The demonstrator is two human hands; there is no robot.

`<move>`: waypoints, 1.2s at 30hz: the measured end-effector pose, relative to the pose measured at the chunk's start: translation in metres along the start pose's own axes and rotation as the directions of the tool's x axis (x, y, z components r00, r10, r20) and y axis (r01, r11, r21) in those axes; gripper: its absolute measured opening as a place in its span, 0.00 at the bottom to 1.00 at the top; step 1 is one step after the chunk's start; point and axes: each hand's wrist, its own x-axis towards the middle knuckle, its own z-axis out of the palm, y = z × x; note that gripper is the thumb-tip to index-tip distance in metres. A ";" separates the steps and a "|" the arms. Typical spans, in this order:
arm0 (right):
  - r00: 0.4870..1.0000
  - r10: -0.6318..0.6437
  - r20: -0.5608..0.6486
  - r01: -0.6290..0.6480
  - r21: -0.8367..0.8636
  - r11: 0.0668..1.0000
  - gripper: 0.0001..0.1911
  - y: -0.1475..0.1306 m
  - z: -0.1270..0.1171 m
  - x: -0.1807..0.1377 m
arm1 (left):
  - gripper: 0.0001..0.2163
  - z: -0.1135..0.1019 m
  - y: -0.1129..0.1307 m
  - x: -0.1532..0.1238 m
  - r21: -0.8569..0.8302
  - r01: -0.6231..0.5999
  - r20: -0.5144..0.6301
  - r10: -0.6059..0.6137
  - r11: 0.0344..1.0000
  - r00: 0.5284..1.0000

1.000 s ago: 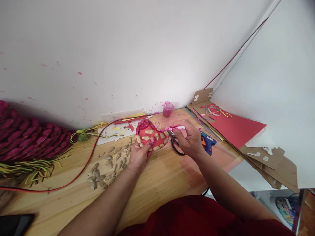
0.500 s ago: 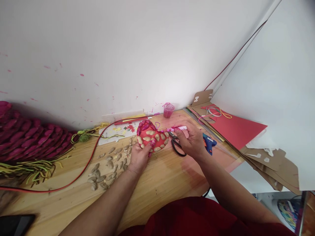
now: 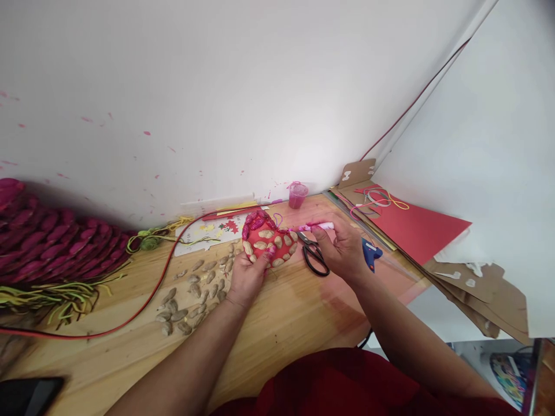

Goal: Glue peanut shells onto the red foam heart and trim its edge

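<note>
My left hand (image 3: 249, 276) grips the lower left of a red heart-shaped piece (image 3: 264, 254), thumb on its face. Peanuts in their shells cover it, those at the upper left painted glossy magenta and the others bare tan. A paintbrush (image 3: 326, 226) with a white, pink-smeared handle is pinched in my right hand (image 3: 342, 245), its magenta tip at the upper right edge of the heart. Whether the tip touches a peanut, I cannot tell. Pink paint stains my fingers. Black-handled scissors (image 3: 316, 261) lie on the table below the brush.
Loose peanuts (image 3: 195, 289) lie left of my arm. A pink-stained cup (image 3: 298, 196) stands by the wall. Behind my right hand is a blue glue gun (image 3: 371, 253). Red paper and cardboard (image 3: 420, 228) are stacked right. A red cord (image 3: 162, 271) crosses the left side, near a magenta layered object (image 3: 65, 242).
My right hand and the brush have shifted slightly to the right. My left hand and the heart have stayed nearly in place.
</note>
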 end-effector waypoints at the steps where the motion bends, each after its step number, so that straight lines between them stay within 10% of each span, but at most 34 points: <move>1: 1.000 0.005 -0.006 -0.005 -0.001 1.000 0.10 0.000 -0.001 0.000 | 0.18 0.000 0.000 0.000 -0.001 0.001 0.003 -0.001 1.000 1.000; 36: 0.995 0.044 -0.092 -0.044 0.005 0.999 0.11 0.001 0.006 -0.007 | 0.19 0.000 0.002 0.000 -0.036 0.008 -0.015 -0.009 0.999 1.000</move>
